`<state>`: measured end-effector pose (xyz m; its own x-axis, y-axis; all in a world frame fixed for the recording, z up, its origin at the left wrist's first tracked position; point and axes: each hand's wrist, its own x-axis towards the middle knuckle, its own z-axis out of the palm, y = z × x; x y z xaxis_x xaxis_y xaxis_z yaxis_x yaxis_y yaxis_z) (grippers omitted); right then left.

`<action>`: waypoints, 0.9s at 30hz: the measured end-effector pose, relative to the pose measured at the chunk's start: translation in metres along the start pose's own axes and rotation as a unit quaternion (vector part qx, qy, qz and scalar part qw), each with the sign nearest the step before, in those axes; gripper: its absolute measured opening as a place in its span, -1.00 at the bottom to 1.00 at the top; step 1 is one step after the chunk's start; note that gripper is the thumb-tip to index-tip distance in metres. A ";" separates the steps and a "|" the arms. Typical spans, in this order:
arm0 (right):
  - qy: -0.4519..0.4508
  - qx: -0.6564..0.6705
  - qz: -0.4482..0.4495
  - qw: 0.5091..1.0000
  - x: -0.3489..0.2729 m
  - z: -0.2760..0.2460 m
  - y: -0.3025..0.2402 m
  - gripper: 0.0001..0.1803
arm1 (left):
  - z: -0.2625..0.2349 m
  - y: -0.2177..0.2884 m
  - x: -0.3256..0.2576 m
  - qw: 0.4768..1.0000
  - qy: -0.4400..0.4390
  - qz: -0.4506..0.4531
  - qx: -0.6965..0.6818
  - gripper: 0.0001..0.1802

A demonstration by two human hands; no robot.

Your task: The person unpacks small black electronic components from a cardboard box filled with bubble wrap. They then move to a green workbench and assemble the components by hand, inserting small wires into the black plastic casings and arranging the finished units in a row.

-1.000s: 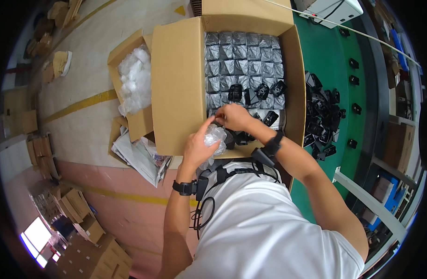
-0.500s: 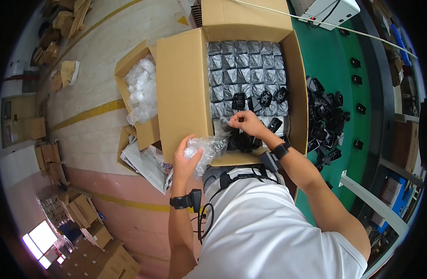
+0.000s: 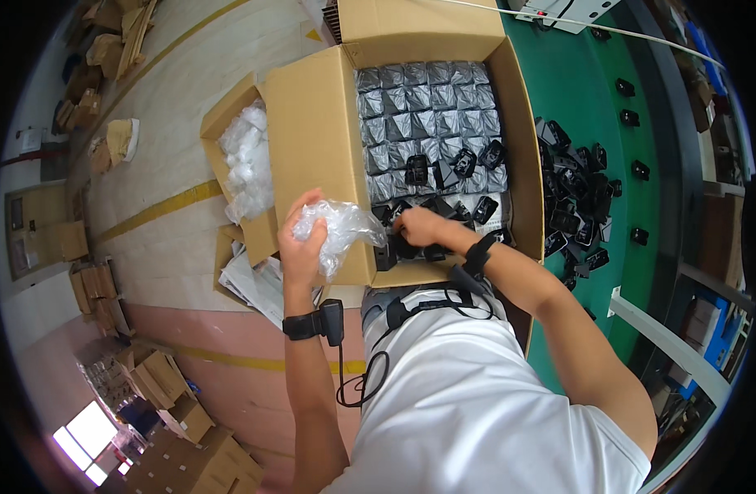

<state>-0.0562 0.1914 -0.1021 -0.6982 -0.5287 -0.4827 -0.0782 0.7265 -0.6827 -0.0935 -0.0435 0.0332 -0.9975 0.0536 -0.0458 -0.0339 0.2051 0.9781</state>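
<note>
bags of clear wrap fill the small box at far left. left hand is clenched on a crumpled clear bag over the flap; better to hold it open-mouthed. right hand, inside the big box, seems closed on a black part.

Your left hand grips a crumpled clear plastic bag. Your right hand rests on black parts inside the open cardboard box.

Big carton open on top, reach free from above; tall side flaps wall both sides; loose black parts crowd desk at right
</note>
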 end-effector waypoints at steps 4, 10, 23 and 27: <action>-0.068 -0.159 0.032 0.984 0.007 0.020 -0.024 -0.58 | -0.002 0.001 -0.020 0.988 0.000 -0.143 -0.051 -0.78; -0.120 -0.098 0.131 0.979 0.027 -0.014 -0.027 -0.64 | 0.014 -0.008 -0.038 0.979 -0.024 -0.194 -0.058 -0.79; 0.086 -0.036 0.167 0.982 0.008 0.032 -0.009 -0.77 | 0.007 0.002 -0.021 0.986 0.029 -0.156 -0.049 -0.75; 0.106 -0.005 0.122 0.987 -0.010 0.017 -0.012 -0.85 | -0.007 -0.009 -0.023 0.991 0.020 -0.131 0.005 -0.65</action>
<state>-0.0363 0.1808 -0.0986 -0.8297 -0.2348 -0.5064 0.1046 0.8258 -0.5542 -0.0702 -0.0534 0.0264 -0.9563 -0.0417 -0.2893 -0.2913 0.2169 0.9317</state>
